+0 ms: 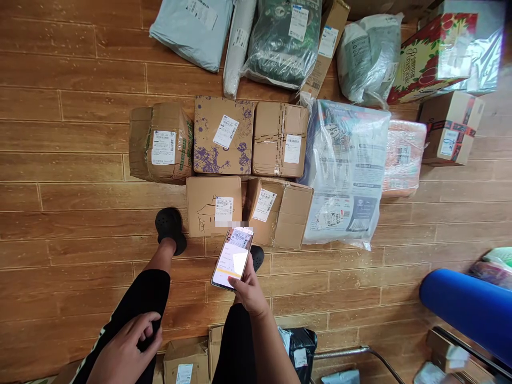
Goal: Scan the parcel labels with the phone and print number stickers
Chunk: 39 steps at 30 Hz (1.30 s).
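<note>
Your right hand [253, 294] is gripping the phone [231, 261] just by the front boxes [200, 196], left hand [126, 344] half-curling, apparently empty; a label [242, 235] is showing onscreen, but what's done or left isn't showing.

A wood-plank floor [80, 213] spreads left of the blue roll [468, 309]; a green-and-purple bundle [496, 266] sits above the roll, a dark bar [474, 352] below it, a bent metal tube [356, 351] to its lower left.

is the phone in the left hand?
No, the right hand holds the phone, while the left hand shows loosely curled in front of the left leg.
</note>
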{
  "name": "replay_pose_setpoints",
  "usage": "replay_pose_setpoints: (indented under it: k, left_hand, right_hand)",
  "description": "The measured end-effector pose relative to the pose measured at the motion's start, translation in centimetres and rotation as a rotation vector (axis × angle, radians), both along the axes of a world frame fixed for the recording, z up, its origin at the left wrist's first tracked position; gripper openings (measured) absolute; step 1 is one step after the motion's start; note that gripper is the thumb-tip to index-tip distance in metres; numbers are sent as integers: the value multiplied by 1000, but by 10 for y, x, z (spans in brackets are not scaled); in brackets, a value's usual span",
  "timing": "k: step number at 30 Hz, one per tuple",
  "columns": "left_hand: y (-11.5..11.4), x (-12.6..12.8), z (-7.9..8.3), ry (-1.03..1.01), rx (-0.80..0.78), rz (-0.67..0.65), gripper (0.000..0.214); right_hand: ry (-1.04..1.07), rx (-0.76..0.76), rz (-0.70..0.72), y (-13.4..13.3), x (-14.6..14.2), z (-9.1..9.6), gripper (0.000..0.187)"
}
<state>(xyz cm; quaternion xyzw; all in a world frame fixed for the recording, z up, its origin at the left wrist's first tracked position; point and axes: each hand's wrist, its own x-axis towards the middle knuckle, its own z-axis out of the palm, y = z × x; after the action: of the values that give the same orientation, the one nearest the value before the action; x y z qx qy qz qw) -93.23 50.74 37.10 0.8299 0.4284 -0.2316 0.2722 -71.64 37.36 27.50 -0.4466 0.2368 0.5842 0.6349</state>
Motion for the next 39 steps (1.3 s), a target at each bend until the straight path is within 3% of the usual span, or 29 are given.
replay_pose_setpoints:
  k: [23,30,39]
  left_hand:
    - [-1,-2,-1,-33,19,-9,14]
    - [-1,2,0,-3,-11,19,16]
    - [-1,-4,-2,67,-72,83,18]
  right_hand:
    - [-16,16,-18,2,5,-1,87]
    - [-79,-66,-15,7,7,-3,70]
    - [-90,-11,26,12,10,5,90]
